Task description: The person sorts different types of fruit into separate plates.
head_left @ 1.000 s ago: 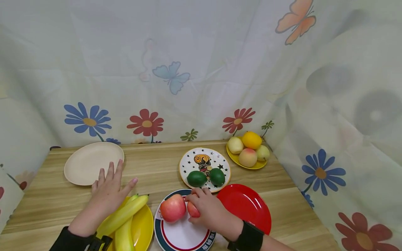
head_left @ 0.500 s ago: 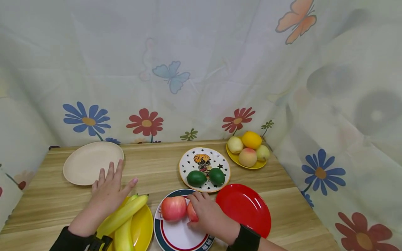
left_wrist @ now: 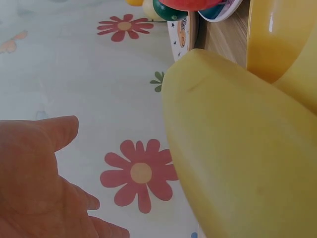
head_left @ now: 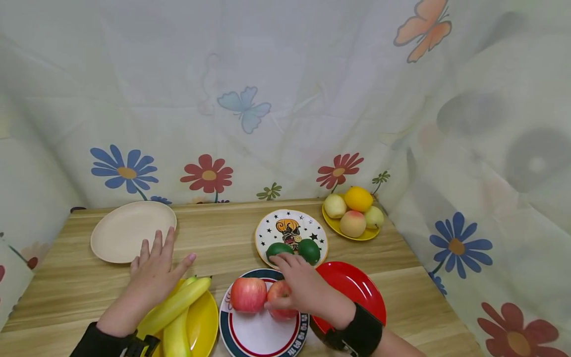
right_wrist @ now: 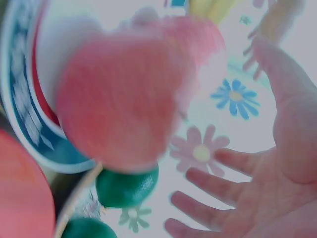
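Two red apples sit side by side on a white plate point(head_left: 258, 334) with a dark blue rim. My right hand point(head_left: 308, 290) is over the right apple point(head_left: 277, 288), its fingers spread and its thumb overlapping the fruit. The right wrist view shows a gap between this palm and the nearer, blurred apple point(right_wrist: 119, 104). The left apple point(head_left: 248, 295) has no hand on it. My left hand point(head_left: 151, 280) hovers with fingers spread above the bananas point(head_left: 178, 305) on a yellow plate point(head_left: 204, 325). In the left wrist view its thumb and fingers stand apart from a banana point(left_wrist: 237, 139).
A star-patterned plate point(head_left: 267, 223) holds two green oval fruits point(head_left: 309, 251). A red plate point(head_left: 357, 287) lies at the right. Behind it, a small yellow plate point(head_left: 368, 235) carries several fruits. A beige plate point(head_left: 129, 230) stands at the back left, near the hanging cloth point(head_left: 285, 49).
My right hand has let go of the right apple, its fingers opening and rising off it towards the green fruits. The apple rests on the plate. My left hand has stayed still.
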Tool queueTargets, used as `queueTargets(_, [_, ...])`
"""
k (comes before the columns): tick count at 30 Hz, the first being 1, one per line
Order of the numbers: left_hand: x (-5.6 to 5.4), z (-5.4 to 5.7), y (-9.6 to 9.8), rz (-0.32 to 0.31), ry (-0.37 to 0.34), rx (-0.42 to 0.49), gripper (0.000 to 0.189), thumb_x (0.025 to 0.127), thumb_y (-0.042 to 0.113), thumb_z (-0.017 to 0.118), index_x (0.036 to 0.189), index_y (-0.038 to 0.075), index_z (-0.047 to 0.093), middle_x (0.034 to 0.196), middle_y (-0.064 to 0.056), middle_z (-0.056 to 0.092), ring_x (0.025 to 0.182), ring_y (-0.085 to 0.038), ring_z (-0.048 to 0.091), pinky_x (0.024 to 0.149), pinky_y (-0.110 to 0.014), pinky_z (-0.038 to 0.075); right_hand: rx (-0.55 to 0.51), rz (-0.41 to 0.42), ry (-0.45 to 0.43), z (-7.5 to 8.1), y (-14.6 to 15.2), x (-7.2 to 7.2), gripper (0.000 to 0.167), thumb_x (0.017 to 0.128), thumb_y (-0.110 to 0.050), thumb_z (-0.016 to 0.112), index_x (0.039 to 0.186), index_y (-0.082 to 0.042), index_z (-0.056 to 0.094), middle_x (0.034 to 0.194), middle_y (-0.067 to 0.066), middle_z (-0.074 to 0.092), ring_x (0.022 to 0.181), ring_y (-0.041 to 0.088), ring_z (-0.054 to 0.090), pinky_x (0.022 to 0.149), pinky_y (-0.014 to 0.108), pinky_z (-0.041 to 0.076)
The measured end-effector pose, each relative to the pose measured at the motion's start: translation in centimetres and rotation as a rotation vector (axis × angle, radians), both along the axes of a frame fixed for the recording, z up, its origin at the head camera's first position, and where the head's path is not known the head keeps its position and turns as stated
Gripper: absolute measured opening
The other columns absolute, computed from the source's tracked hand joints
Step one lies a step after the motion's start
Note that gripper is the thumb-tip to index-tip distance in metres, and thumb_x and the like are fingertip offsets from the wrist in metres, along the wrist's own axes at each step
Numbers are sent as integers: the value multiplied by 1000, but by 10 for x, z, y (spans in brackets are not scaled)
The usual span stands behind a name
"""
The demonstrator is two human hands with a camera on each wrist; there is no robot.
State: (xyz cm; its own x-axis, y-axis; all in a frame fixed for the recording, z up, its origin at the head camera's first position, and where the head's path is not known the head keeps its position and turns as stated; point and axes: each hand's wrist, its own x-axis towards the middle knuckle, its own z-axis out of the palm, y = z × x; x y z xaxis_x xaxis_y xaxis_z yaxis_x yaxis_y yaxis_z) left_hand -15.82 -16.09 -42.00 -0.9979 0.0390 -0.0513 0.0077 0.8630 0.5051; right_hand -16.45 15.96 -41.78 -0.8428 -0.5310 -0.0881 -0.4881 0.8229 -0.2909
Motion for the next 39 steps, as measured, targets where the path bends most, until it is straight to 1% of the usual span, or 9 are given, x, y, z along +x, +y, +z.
queueTargets(3, [0, 1, 0, 0, 1, -2, 99, 88, 71, 35, 152, 5, -1, 152, -35, -3, 133, -63, -2, 98, -78, 2, -76, -26, 107, 7, 1, -14, 80, 78, -55, 69, 141, -15, 41, 143, 9, 42, 131, 29, 39, 104, 49, 40])
queueTargets(7, [-1, 2, 0, 1, 4, -9, 98, 88, 71, 34, 152, 5, 0, 152, -35, -3, 133, -63, -2, 98, -78, 2, -135, -47, 197, 4, -2, -38, 74, 82, -49, 68, 142, -15, 41, 146, 11, 37, 134, 28, 35, 109, 48, 35])
queueTargets(10, [-1, 3, 0, 2, 5, -12, 98, 88, 71, 34, 152, 5, 0, 152, -35, -2, 133, -62, -2, 98, -78, 3, -117, -40, 243, -5, -5, -56, 74, 83, -48, 68, 144, -17, 38, 150, 10, 32, 137, 30, 30, 110, 48, 32])
queueTargets(13, [0, 4, 0, 1, 1, -14, 98, 88, 71, 34, 152, 5, 1, 152, -35, -3, 133, -63, -2, 98, -79, 3, -71, -34, 258, -15, -8, -72, 76, 83, -50, 67, 145, -20, 36, 153, 11, 27, 140, 35, 25, 112, 51, 28])
queueTargets(16, [1, 4, 0, 0, -8, -14, 99, 87, 72, 34, 152, 5, 0, 152, -35, -3, 133, -63, -3, 98, -79, 3, -41, -30, 252, -22, -11, -84, 77, 82, -51, 67, 146, -20, 36, 155, 13, 24, 142, 40, 21, 113, 55, 23])
queueTargets(23, [2, 4, 0, 7, -12, -17, 99, 87, 72, 35, 152, 4, 2, 151, -36, -3, 132, -63, -2, 98, -79, 3, -8, -21, 210, -31, -15, -97, 81, 81, -55, 66, 147, -21, 34, 157, 14, 18, 142, 44, 16, 108, 64, 22])
queueTargets(29, [3, 3, 0, 9, -6, -19, 99, 87, 72, 34, 152, 4, 1, 151, -36, -2, 132, -63, -1, 97, -79, 3, 23, -32, 143, -37, -13, -102, 80, 82, -57, 64, 148, -24, 33, 158, 13, 17, 143, 44, 14, 108, 66, 21])
queueTargets(34, [3, 3, 1, 7, -1, -18, 98, 88, 71, 35, 152, 4, 2, 151, -36, -2, 133, -63, -1, 97, -79, 3, 33, -13, 72, -47, -10, -106, 74, 83, -55, 64, 145, -24, 38, 156, 16, 22, 141, 45, 18, 107, 65, 24])
queueTargets(39, [2, 2, 1, 9, -4, -17, 99, 88, 71, 35, 152, 4, 2, 151, -36, -1, 133, -63, -1, 97, -79, 3, 15, 53, 74, -61, -6, -110, 62, 84, -49, 66, 136, -19, 51, 149, 17, 36, 138, 41, 30, 109, 57, 29])
